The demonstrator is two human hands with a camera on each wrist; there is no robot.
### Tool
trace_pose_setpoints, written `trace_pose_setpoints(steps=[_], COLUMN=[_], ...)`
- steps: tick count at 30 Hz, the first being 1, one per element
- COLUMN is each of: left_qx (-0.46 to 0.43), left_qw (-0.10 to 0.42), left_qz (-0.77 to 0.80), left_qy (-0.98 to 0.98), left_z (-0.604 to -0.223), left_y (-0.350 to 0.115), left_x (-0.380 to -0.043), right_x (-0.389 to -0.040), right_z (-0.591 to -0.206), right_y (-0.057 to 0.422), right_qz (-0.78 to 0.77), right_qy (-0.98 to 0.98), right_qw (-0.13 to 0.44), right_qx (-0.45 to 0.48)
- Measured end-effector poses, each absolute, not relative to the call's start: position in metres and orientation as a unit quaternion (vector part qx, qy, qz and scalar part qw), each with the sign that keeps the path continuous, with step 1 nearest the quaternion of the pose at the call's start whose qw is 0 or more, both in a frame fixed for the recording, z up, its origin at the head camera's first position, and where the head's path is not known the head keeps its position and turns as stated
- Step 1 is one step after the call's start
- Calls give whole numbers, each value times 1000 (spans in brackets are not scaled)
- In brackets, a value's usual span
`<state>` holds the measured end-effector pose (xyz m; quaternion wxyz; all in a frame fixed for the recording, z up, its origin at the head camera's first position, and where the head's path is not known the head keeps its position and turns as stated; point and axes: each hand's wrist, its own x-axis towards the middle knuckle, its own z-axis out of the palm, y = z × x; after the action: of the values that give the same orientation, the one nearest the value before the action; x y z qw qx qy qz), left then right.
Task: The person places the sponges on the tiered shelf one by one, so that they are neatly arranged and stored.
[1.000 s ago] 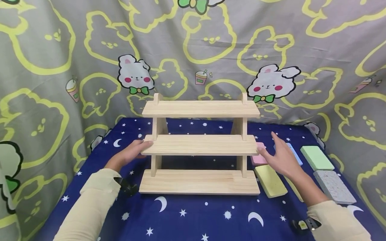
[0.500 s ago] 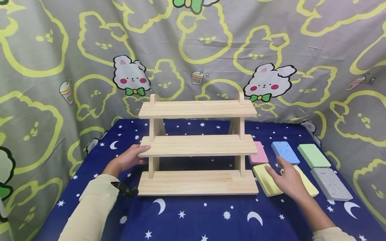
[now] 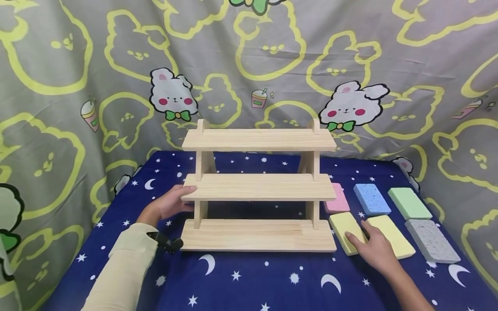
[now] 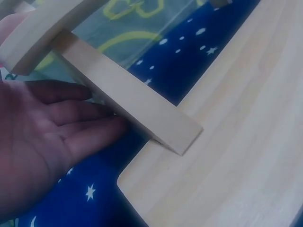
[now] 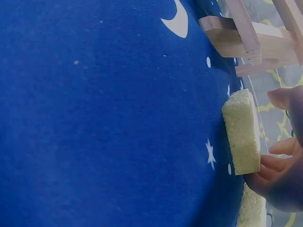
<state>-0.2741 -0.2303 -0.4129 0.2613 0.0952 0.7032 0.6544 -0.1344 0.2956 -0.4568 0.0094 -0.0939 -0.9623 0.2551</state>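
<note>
A three-tier wooden display stand [image 3: 256, 188] stands on the table. My left hand [image 3: 167, 204] holds the left end of its middle shelf, thumb on top. In the left wrist view, the other fingers of the left hand [image 4: 61, 123] reach beneath, beside the upright [image 4: 128, 94]. My right hand [image 3: 375, 248] is over the nearer-left yellow sponge [image 3: 343, 229], its thumb above the top face and its fingers by the right side. The right wrist view shows the right hand's thumb [image 5: 281, 98] apart from this yellow sponge [image 5: 241, 135], with several fingers close at its end.
Right of that sponge lies another yellow sponge [image 3: 394, 237], then a grey sponge [image 3: 432, 240]. Behind them are a pink sponge [image 3: 337, 198], a blue sponge [image 3: 371, 198] and a green sponge [image 3: 410, 203]. A patterned curtain [image 3: 229, 52] surrounds the blue star-print tablecloth [image 3: 233, 289].
My right hand has come away from beside the middle shelf, moving down and nearer to the yellow sponge. The left hand keeps its hold on the shelf end.
</note>
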Motion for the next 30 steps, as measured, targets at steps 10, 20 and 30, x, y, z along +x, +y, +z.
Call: trace_pose_setpoints(steps=[10, 20, 30], left_qx=[95, 100, 104], left_qw=[261, 264, 264], left_qz=[661, 652, 653], left_qy=[697, 704, 702], left_z=[-413, -412, -412], left_y=[-230, -235, -236], left_x=[-274, -274, -274], right_x=[-131, -130, -133], right_z=[-467, -467, -458], right_y=[294, 292, 295], right_qz=[238, 228, 218], right_qy=[-968, -971, -974], right_qw=[43, 46, 41], right_qx=[-62, -52, -53])
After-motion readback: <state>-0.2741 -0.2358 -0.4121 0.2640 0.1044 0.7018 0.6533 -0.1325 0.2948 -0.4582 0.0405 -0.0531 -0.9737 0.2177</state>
